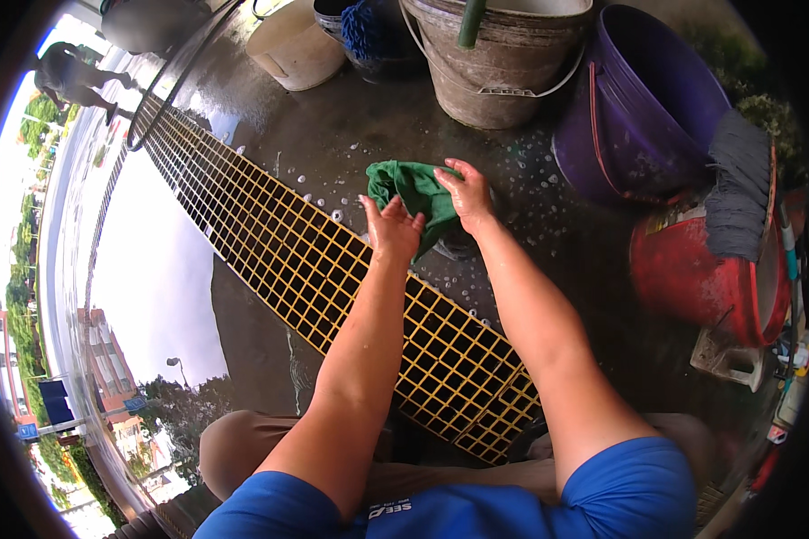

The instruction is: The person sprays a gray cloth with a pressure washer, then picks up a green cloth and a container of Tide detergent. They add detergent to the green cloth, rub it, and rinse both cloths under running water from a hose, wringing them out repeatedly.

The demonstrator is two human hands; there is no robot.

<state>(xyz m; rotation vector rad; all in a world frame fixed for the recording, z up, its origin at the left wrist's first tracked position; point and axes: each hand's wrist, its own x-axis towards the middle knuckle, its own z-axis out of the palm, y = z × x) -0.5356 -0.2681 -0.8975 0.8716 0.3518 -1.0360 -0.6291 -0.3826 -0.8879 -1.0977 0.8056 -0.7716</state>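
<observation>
A wet, bunched green cloth (421, 185) hangs above the dark wet floor. My right hand (473, 197) grips its right side, thumb and fingers at the upper edge. Against the cloth's lower left side is my left hand (392, 228), its fingers loosely bent and spread; whether they pinch the fabric is unclear. Both hands look wet. Under the cloth something partly hidden rests on the floor, too covered to name. Below my forearms runs a yellow floor grating (371, 283).
Past my hands stand a dirty whitish bucket (475, 81), a beige tub (296, 47) and a purple bucket (637, 114). To the right, a grey mop head (738, 185) lies over a red bucket (701, 283). A hose (150, 111) and a person (74, 74) are at far left.
</observation>
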